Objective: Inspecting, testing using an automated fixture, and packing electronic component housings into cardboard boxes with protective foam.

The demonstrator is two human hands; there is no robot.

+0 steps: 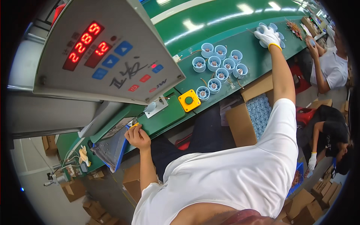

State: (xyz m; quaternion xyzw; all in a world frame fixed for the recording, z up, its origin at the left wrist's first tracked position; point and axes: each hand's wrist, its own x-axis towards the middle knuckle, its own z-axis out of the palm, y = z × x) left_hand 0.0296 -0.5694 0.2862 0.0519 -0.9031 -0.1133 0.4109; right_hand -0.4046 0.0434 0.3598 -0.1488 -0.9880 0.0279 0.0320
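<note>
My right hand (268, 37), in a white glove with a yellow cuff, reaches to the far right of the green bench. Its fingers spread over a cluster of light blue plastic cups (273, 27) and touch them; whether it grips one is hidden. Bare and closed, my left hand (138, 137) is at the bench's near edge, left of centre. A small yellow thing (134, 125) shows at its fingertips, its kind unclear. Between my hands stand several light blue cups (214, 63) with round metallic-looking parts inside, thin wires trailing from some.
A grey control box (107, 48) with red displays looms at left. A yellow box with a green button (188, 100) sits near the bench edge. Below is a carton (240, 125) of blue cups. A blue tray (116, 150) is beside my left hand. Two people (330, 67) work at right.
</note>
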